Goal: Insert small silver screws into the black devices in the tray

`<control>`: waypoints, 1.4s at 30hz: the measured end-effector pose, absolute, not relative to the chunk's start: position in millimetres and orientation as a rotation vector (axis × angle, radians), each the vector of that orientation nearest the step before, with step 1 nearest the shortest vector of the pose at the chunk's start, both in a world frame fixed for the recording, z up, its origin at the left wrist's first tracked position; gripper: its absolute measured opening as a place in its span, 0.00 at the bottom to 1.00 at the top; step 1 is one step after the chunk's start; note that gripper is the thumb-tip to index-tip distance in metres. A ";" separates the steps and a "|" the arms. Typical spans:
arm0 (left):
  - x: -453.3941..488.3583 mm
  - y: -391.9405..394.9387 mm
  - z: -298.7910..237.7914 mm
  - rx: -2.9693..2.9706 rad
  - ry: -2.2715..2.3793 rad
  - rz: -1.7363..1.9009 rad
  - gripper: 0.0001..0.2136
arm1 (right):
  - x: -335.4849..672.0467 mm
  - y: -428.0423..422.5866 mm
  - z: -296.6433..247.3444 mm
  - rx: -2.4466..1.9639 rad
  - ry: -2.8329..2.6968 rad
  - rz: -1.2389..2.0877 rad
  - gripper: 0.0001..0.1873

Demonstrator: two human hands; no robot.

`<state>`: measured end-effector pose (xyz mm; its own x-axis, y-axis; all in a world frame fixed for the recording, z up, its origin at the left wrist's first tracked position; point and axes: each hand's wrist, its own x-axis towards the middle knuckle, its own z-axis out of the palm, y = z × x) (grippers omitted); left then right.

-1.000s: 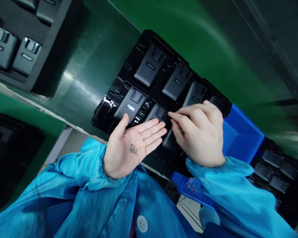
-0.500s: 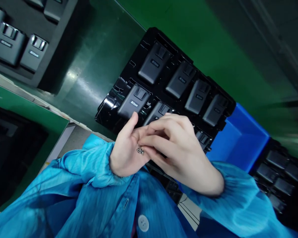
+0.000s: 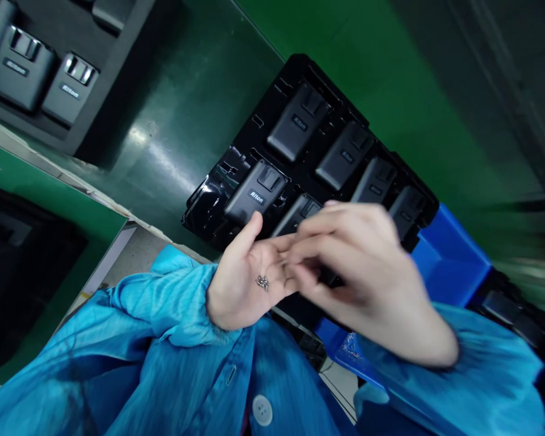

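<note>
Palm up, my left hand (image 3: 245, 284) holds a small cluster of shiny metal screws (image 3: 262, 283) in its hollow. Its thumb is spread, and its fingertips are partly covered by my right hand (image 3: 354, 260). The thumb and fingers of the right hand are pinched together over the left fingers; whatever they grip is too small or hidden to name. Just beyond both hands lies a black tray (image 3: 200, 209) with dark grey cases marked "Riton", among them one case (image 3: 255, 194) close to my left thumb. The right hand covers part of the tray.
A foam-lined box (image 3: 84, 136) with more grey cases stands at upper left. A blue bin (image 3: 454, 260) sits right of the tray, with tiny metal pieces (image 3: 352, 345) in blue plastic below my right wrist. Another dark tray (image 3: 508, 309) is at the far right.
My right hand has moved right and back from the left palm, so the screws show more fully. The view has shifted slightly, and the left hand stays palm up.
</note>
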<state>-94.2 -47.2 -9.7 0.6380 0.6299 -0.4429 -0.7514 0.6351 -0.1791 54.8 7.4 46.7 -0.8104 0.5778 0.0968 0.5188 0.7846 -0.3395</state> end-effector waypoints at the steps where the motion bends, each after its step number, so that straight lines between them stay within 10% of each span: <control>1: -94.1 -45.7 -7.7 -0.373 0.379 0.800 0.38 | 59.4 15.2 46.4 -0.916 -2.761 0.324 0.05; 42: -96.5 -42.1 -8.1 -0.357 0.386 0.852 0.40 | 75.0 20.5 27.6 -1.059 -2.733 -0.096 0.11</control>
<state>-96.5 -42.1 -8.1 0.5976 0.6533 -0.4649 -0.7802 0.6075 -0.1491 75.0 20.5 27.6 -0.7201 0.6592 0.2167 0.6728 0.7397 -0.0144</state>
